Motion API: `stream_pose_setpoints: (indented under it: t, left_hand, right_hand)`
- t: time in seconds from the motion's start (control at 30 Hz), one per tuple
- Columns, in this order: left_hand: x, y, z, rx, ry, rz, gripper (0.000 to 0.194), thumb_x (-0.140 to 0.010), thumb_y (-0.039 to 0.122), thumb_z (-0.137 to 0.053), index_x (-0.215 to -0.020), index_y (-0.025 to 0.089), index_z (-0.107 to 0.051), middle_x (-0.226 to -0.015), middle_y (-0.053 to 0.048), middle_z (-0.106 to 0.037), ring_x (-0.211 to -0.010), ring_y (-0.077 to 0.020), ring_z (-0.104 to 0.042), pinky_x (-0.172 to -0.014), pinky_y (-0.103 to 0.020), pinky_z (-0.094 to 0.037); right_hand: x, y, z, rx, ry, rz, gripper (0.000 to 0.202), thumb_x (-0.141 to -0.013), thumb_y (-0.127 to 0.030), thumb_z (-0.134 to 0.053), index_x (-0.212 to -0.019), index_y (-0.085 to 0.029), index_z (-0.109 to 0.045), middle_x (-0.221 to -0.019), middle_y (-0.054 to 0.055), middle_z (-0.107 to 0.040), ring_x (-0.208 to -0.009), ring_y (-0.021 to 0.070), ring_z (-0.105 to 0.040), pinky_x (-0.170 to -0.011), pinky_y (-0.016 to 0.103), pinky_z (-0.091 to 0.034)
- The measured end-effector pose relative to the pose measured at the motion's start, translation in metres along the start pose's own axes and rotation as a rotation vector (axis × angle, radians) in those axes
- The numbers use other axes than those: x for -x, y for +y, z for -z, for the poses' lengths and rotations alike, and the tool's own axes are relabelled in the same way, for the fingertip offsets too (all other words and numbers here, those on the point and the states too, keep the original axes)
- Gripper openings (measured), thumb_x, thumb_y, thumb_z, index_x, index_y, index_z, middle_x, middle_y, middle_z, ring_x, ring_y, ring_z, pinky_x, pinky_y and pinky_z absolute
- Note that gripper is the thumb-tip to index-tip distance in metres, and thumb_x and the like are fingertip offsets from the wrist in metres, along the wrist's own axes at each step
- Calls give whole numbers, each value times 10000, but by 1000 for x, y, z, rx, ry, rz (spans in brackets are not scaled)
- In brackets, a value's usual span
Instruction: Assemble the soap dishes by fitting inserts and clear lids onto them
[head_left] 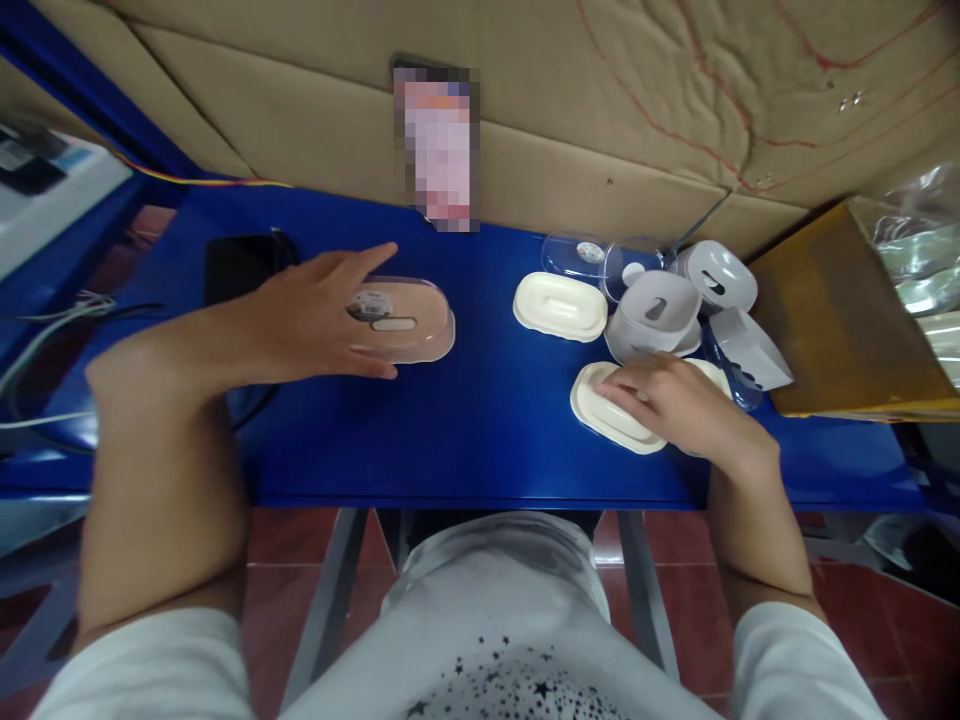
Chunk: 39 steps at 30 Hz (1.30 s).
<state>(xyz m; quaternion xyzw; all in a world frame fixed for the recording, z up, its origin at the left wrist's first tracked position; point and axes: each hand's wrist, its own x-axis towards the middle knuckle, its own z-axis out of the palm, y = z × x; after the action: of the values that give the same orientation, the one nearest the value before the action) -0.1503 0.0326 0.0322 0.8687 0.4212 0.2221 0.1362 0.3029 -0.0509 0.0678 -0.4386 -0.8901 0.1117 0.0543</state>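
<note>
Clear-topped case [424,305]: on table [465,440]; left hand [322,312] over it, grip spread. Cream piece [619,428]: right of case; right hand [671,400] upon it, grip's closure indiscernible. Step, apparently: taking up cream piece. Next move calls for secure edge hold.

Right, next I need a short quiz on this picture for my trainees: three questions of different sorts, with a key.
1. Multiple choice: which thing is the left hand at?
A) The cardboard box
B) The clear-covered container
C) The white cups

2. True or false: the right hand is at the same thing as the left hand.

3. Fill in the missing word: the tabletop is ____ in colour.

Key
1. B; the hand's thumb and fingers are spread apart across it.
2. False; the right hand is at a cream oval piece near the front edge.
3. Blue.
</note>
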Motion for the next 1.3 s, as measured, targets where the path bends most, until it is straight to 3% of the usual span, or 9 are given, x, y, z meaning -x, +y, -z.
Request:
stream_pose_setpoints:
  t: [0.13,0.23,0.33,0.47,0.6,0.83,0.97,1.07,1.3]
  left_hand:
    - [-12,63,-16,-62,60,-50,815,-985,720,-648,-1663,319,-439,-1673,-38,-479,-1544,-416,-446,-1307,-637,-377]
    - [-21,114,-51,-48,-108,-394,561,-1096,529,-591,-1571,235,-540,-1594,-155,-568,-1431,-362,-586,-1189,-552,-511]
    - [-26,132,-83,-95,-246,-542,446,-1056,458,-690,-1426,211,-651,-1539,-177,-613,-1402,-364,-612,-1186,-523,-488]
    - [-30,118,-98,-133,-213,-478,249,-1041,408,-717,-1190,210,-739,-1351,-139,-700,-1180,-314,-722,-1011,-434,-538]
    - [-28,104,-99,-111,-91,-407,238,-1049,380,-697,-1224,221,-723,-1292,-121,-712,-1041,-280,-738,-916,-412,-554]
    - [-30,89,-96,66,-69,-363,125,-1025,221,-676,-1150,213,-679,-1405,-142,-631,-1285,-310,-657,-1096,-492,-560]
    - [-32,85,-89,129,51,-267,604,-930,233,-816,-1453,249,-513,-1594,-184,-464,-1511,-352,-499,-1232,-592,-484]
    - [-31,89,-88,126,34,-282,834,-929,205,-824,-1628,307,-381,-1756,-191,-284,-1631,-403,-348,-1279,-655,-414]
    - [-28,85,-99,119,-76,-336,586,-1045,314,-698,-1600,271,-517,-1722,-195,-419,-1611,-389,-409,-1275,-643,-428]
  right_hand:
    - [-11,-9,-18,-112,-13,145,352,-1154,-404,-472,-1210,-222,-768,-1188,88,-815,-1079,267,-760,-934,424,-576]
    - [-18,-11,-24,-198,96,184,352,-1158,-349,-455,-1369,-239,-714,-1374,80,-769,-1283,250,-711,-1097,437,-555]
    - [-19,3,-21,-58,280,57,360,-1147,-314,-455,-1397,-235,-702,-1429,105,-738,-1354,283,-661,-1173,514,-484]
    - [-14,30,-18,258,413,-161,435,-1090,-379,-568,-1488,-217,-636,-1591,169,-609,-1464,408,-541,-1201,674,-345]
    - [-11,37,-20,287,380,-217,411,-1097,-373,-541,-1445,-191,-660,-1397,179,-744,-1267,384,-673,-1090,603,-449]
    - [-11,-5,-12,61,345,69,358,-1130,-351,-529,-1459,-284,-653,-1425,75,-755,-1306,292,-703,-1255,562,-332]
    - [-15,-6,-26,-81,255,193,316,-1123,-279,-542,-1399,-310,-691,-1380,54,-778,-1324,268,-695,-1235,558,-380]
    - [-20,-1,-36,-197,208,244,308,-1108,-226,-534,-1353,-295,-707,-1359,64,-778,-1323,260,-685,-1147,521,-495]
    - [-18,-14,-34,-52,129,225,338,-1069,-414,-662,-1353,-232,-672,-1291,115,-751,-1227,313,-677,-1047,519,-532]
